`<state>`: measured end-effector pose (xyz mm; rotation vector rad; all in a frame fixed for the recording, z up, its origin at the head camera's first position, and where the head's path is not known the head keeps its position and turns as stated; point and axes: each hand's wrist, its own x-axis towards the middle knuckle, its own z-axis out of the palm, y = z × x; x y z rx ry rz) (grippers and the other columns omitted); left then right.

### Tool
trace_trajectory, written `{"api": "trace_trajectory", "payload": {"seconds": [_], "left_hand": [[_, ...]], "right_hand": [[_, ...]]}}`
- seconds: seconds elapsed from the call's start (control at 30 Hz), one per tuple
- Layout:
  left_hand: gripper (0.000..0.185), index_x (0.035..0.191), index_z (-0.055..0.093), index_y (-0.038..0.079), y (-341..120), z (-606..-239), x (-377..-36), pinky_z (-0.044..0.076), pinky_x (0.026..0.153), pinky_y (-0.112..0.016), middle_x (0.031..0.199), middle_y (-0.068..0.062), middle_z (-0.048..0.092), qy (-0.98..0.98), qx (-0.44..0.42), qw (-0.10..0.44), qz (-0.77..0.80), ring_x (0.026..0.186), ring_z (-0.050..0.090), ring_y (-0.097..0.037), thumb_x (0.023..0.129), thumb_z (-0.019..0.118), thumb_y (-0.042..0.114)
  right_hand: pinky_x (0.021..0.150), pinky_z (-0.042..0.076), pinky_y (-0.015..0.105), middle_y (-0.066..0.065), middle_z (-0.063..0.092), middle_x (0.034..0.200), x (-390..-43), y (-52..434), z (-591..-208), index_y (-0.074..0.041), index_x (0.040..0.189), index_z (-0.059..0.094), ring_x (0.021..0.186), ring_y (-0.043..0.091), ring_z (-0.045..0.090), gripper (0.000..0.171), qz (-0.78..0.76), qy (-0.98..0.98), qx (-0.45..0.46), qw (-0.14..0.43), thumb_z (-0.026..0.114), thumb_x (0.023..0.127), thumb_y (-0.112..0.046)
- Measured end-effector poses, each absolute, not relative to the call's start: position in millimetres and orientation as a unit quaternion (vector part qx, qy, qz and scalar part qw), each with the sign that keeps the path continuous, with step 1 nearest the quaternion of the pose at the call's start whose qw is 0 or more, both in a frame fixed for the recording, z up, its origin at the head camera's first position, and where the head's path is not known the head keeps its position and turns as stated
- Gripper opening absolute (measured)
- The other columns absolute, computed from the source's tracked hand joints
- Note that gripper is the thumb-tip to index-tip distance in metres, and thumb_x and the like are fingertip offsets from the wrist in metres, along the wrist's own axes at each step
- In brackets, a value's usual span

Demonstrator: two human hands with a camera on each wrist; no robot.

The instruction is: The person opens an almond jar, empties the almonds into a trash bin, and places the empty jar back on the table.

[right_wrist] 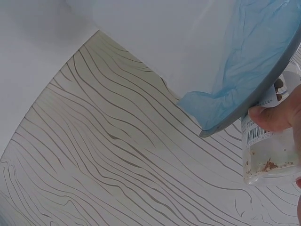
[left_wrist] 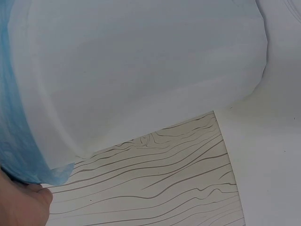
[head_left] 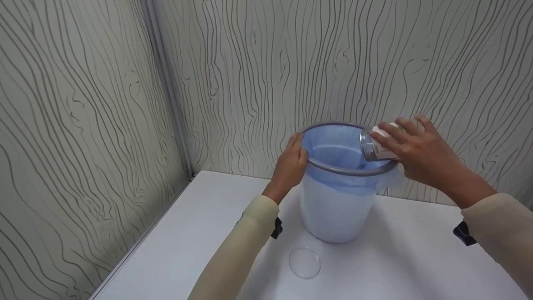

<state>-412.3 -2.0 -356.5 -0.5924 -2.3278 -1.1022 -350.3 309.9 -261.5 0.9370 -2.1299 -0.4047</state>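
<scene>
A white trash bin [head_left: 337, 216] stands on the table, lined with a blue plastic bag [head_left: 329, 143] that a grey rim ring [head_left: 341, 171] holds at the top. My left hand [head_left: 291, 162] grips this rim on its left side, fingers curled over the edge. In my right hand [head_left: 429, 154] is a clear jar [head_left: 367, 146] with a white label, tipped so that its uncovered mouth points left over the bin's opening. Brown crumbs [right_wrist: 270, 165] cling inside the jar near its base. A small dark bit [head_left: 362, 166] shows in the bag below the mouth.
A round clear lid [head_left: 305, 263] lies on the white table [head_left: 179, 233] in front of the bin. Panels with a wood-grain line pattern [head_left: 266, 83] rise behind the bin and along the left.
</scene>
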Motion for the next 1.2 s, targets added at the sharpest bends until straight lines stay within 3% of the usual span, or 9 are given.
{"api": "trace_trajectory", "payload": {"seconds": [0.7, 1.2], "left_hand": [[0.053, 0.157, 0.035, 0.004, -3.2, -356.6, -413.7, 0.034, 0.117, -0.040, 0.163, -0.012, 0.032, -0.857, -0.216, 0.255, -0.393, 0.146, 0.037, -0.025, 0.108, 0.030, 0.023], [0.053, 0.158, 0.033, 0.005, -2.5, -357.1, -413.5, 0.029, 0.119, -0.037, 0.165, -0.010, 0.029, -0.857, -0.219, 0.247, -0.395, 0.150, 0.031, -0.022, 0.109, 0.030, 0.024]], "right_hand": [[0.109, 0.029, 0.069, 0.017, 0.052, 0.146, -351.8, 302.7, -259.6, -0.015, 0.149, 0.051, 0.130, 0.044, 0.044, 0.107, -0.184, -0.827, 0.386, 0.367, 0.090, 0.053, 0.011], [0.110, 0.030, 0.070, 0.015, 0.053, 0.146, -349.9, 301.8, -256.4, -0.016, 0.147, 0.053, 0.132, 0.044, 0.045, 0.104, -0.188, -0.831, 0.386, 0.353, 0.091, 0.054, 0.011]]}}
